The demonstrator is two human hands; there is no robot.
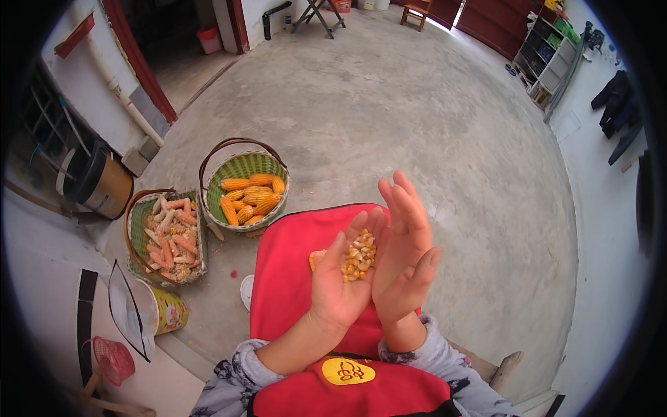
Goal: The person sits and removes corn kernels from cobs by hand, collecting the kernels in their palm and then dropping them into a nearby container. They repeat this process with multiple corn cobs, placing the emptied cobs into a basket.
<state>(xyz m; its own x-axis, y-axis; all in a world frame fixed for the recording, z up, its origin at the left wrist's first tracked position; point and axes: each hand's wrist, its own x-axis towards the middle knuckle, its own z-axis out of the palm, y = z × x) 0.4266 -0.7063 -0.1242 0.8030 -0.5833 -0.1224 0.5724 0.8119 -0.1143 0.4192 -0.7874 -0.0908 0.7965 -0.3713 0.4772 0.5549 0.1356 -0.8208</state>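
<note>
Loose yellow corn kernels (358,258) lie in the cupped palm of my left hand (333,292), above the red apron (292,250) over my lap. My right hand (404,260) stands upright close against its right side, palm turned inward, thumb apart from the fingers and holding nothing. Behind my left thumb shows the end of a corn cob (316,258); the rest of it is hidden. Ahead to the left, a round green woven basket (234,169) holds several yellow ears of corn (258,196). Beside it, a rectangular basket (136,229) holds stripped cobs (185,243) and husk bits.
A yellow patterned bucket (171,311) with a plastic bag (125,307) stands at the lower left, near a pink mesh basket (112,360). Farther left is a large bucket (107,182). A wooden piece (505,367) juts out at my right. Shelves (547,57) stand far right.
</note>
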